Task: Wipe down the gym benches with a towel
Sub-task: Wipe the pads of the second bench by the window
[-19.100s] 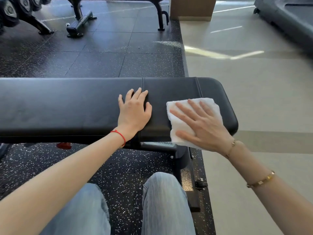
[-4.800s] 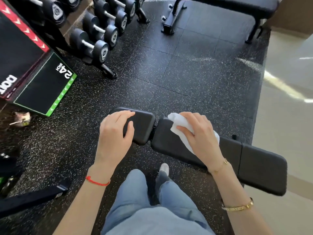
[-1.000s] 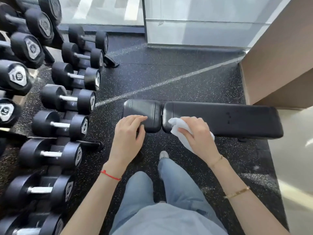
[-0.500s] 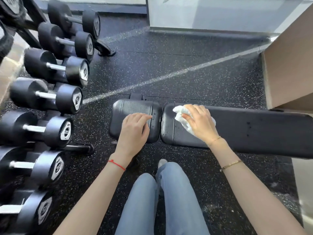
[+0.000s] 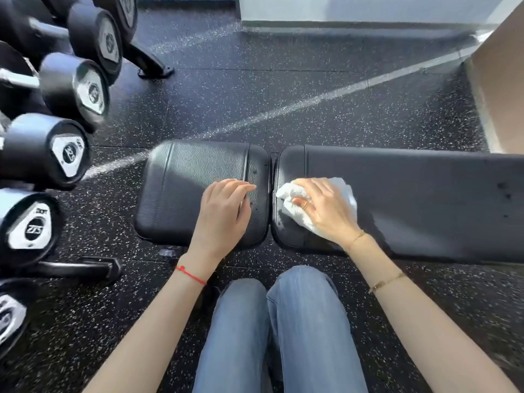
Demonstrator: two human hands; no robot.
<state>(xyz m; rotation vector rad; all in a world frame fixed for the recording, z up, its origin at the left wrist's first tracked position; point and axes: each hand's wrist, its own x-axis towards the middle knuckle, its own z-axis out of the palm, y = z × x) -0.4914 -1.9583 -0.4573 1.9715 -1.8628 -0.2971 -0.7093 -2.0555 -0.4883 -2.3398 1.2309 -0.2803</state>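
Observation:
A black padded gym bench lies across the view in two parts: a short seat pad (image 5: 184,191) on the left and a long back pad (image 5: 425,199) on the right, with a narrow gap between them. My left hand (image 5: 224,217) rests on the right part of the seat pad, fingers loosely bent. My right hand (image 5: 326,211) grips a crumpled white towel (image 5: 344,191) and presses it on the left end of the long pad, beside the gap. A damp streak shows on the pad below the towel.
A rack of black dumbbells (image 5: 51,154) lines the left side, its foot (image 5: 82,268) reaching toward the bench. Speckled black rubber floor (image 5: 283,80) surrounds the bench. A tan box or wall (image 5: 504,80) stands at the right, a pale wall base (image 5: 354,15) at the back. My jeans-clad knees (image 5: 278,321) are below.
The view has come closer and lower to the bench. My right hand with the towel slid down to the left end of the long pad; my left hand stays on the seat pad.

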